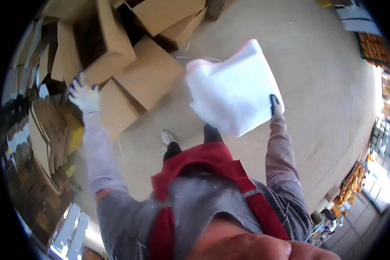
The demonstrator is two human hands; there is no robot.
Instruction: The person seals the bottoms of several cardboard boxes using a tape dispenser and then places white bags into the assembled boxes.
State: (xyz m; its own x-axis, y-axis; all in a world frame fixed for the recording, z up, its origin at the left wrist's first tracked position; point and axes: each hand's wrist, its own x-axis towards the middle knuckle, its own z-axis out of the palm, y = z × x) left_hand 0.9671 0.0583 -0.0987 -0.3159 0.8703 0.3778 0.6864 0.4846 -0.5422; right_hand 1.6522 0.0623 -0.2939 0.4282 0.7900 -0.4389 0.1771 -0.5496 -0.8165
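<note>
My right hand point(276, 105), in a white glove with dark blue fingertips, grips the right edge of a large soft white sheet point(234, 89) with a faint pink edge. The sheet hangs out in front of me over the floor, its left side curled. On the other side, my left hand point(85, 93), gloved the same way, is stretched out with its fingers spread and nothing in it. It is right at the near edge of an open cardboard box point(112, 60), overlapping it in this view. Below that box lies a cardboard flap point(147, 71).
More cardboard boxes point(169, 15) crowd the upper left. A stack of flattened cardboard point(50, 134) stands at my left. Concrete floor point(325, 78) stretches to the right, with crates of orange-brown goods point(372, 47) along the far side.
</note>
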